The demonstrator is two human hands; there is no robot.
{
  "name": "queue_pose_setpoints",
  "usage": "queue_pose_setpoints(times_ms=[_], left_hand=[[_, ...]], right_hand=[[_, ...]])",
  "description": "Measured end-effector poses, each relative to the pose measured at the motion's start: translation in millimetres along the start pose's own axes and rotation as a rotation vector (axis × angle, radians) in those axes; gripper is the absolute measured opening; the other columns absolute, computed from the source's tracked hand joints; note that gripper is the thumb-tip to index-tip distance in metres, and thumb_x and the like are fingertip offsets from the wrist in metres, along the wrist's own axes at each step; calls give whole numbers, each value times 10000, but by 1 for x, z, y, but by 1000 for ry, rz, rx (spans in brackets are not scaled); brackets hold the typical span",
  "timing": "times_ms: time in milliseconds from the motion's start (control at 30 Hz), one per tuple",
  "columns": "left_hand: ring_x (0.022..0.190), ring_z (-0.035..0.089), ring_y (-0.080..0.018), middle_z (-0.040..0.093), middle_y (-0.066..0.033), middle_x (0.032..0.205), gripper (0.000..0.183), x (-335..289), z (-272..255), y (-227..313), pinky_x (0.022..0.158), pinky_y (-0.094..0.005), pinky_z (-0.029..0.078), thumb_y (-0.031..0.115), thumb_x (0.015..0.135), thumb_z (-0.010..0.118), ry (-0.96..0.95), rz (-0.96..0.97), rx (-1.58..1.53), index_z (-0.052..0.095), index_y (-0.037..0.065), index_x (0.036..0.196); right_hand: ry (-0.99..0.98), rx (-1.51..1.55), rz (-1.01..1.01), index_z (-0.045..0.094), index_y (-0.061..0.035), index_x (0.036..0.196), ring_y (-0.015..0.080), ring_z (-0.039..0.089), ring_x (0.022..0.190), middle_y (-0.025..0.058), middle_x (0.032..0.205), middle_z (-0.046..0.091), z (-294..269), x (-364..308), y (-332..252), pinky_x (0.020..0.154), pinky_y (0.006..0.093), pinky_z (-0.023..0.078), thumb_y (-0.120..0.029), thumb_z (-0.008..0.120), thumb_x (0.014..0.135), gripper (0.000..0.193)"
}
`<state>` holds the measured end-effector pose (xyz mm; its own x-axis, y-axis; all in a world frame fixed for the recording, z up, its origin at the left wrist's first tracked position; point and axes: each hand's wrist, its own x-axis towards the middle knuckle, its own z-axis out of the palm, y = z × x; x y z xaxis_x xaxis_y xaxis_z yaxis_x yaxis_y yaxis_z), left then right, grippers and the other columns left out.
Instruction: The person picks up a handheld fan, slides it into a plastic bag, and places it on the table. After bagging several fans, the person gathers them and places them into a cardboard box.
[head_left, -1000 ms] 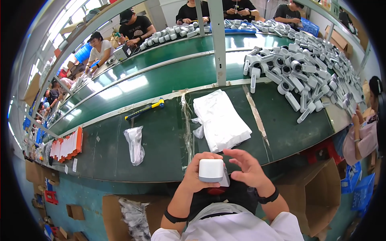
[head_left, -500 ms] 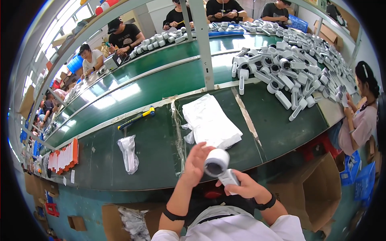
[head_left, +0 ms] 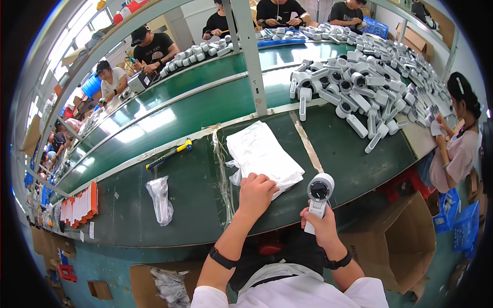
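My right hand grips the grey-white handle of a handheld fan, its round, dark-centred head turned up and facing me. At the near edge of a stack of thin white bags, my left hand lies with its fingers curled and close together on the bags; the fingertips are partly hidden. To the left on the dark green bench, a similar device wrapped in a clear bag lies by itself. Beyond it is a yellow-and-black hammer.
Many more fans are heaped at the far right. Orange-and-white boxes stand at the bench's left end. An upright metal post rises behind the bags. Open cartons sit below the bench. Co-workers work opposite and at the right.
My right hand has carried the fan to the right and turned its head upward. My left hand has left the fan's head and come down on the white bags.
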<state>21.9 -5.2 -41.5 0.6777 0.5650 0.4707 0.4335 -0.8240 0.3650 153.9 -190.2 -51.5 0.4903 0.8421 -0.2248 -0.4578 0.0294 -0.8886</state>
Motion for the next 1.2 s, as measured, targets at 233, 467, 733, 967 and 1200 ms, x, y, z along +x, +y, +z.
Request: queue_pose_setpoints(times_ms=[233,467,733,967,1200], left_hand=[[830,585,-276,661,-43,835,87,4,-7,1,728,-393,438,165,813,710,-14,-47,-42,707,84,844],[802,609,-292,667,-108,857,77,7,-9,2,705,-380,472,87,836,672,66,-95,-217,685,27,882],[736,637,-262,662,-123,865,77,1,-19,29,660,-320,498,37,850,661,196,-259,-541,660,2,918],[772,619,-126,653,-68,882,104,-18,-13,25,725,-248,494,3,892,633,252,-307,-698,645,-2,996],[741,602,-115,617,-63,826,185,-13,-21,14,697,-247,497,35,860,674,282,-473,-902,658,-3,1040]], right_hand=[[-5,-47,-13,486,-4,1173,163,612,663,106,877,645,8,4,2,596,295,516,7,614,859,339],[-13,-52,-25,486,-5,1172,157,613,658,104,877,648,17,5,4,591,288,510,-1,627,857,344],[103,-29,-89,515,-13,1110,138,599,625,86,870,650,34,18,2,565,274,492,-45,692,843,322],[171,-88,-157,536,-14,1060,125,592,615,73,847,647,46,23,3,556,266,483,-43,703,837,280],[-156,-243,-67,560,4,1004,134,620,620,81,811,672,28,6,-21,565,268,485,-35,679,847,201]])
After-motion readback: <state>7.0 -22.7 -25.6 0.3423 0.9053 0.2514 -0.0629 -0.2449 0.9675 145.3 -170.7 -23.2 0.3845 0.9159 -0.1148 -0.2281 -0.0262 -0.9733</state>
